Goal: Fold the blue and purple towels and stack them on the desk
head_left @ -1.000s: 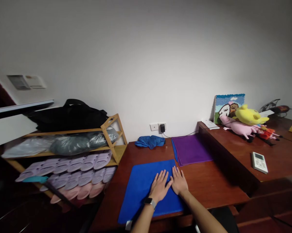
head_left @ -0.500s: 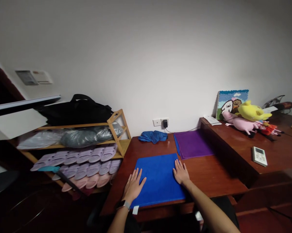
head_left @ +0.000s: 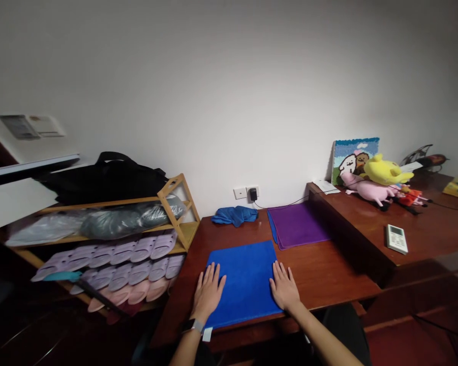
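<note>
Blue cloth (head_left: 246, 284), one, lies flat between left hand (head_left: 208, 295) and right hand (head_left: 285, 288), fingers slightly spread on its edges, gripping nothing; one purple cloth (head_left: 303, 226) lies far right.

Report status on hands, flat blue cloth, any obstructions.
Left hand palm-down at cloth's left edge, right hand at its right. Blue cloth spread flat. Nothing but hands on it.
</note>
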`<state>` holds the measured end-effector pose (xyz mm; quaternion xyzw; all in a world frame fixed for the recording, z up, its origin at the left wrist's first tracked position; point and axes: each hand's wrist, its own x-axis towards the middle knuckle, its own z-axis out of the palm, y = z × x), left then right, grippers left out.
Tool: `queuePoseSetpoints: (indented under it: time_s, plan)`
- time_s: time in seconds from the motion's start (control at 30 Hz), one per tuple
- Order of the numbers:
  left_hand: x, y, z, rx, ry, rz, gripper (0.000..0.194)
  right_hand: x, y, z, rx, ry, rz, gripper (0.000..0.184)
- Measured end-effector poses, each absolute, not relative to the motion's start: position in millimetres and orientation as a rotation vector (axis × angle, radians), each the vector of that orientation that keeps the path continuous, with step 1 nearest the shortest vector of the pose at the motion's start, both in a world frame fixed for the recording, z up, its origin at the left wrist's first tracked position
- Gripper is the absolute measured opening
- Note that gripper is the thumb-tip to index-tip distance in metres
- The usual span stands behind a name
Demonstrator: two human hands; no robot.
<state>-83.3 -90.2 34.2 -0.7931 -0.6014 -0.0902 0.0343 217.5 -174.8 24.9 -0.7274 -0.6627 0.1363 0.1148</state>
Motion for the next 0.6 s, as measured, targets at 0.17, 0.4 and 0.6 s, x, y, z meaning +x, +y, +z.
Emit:
queuePoseSetpoints:
  time_s: [0.17,0.4,0.6]
  plan:
    - [20.7,-118.0,38.9,-2.802,-1.385,-0.423,0.063,219.6,-174.5,24.7,-2.13,-1.948,0.398,0.068]
    - [71.8,-142.4,9.8,-2.978,-1.272,-0.331,0.062,221.4,-174.5,23.8,-2.091,-2.04,0.382,0.064]
    - [-27.2,-142.3,6.0,-2.8,-1.567,-0.246,0.065,219.6,-175.5,27.2,-2.132,-1.944,0.399,0.066]
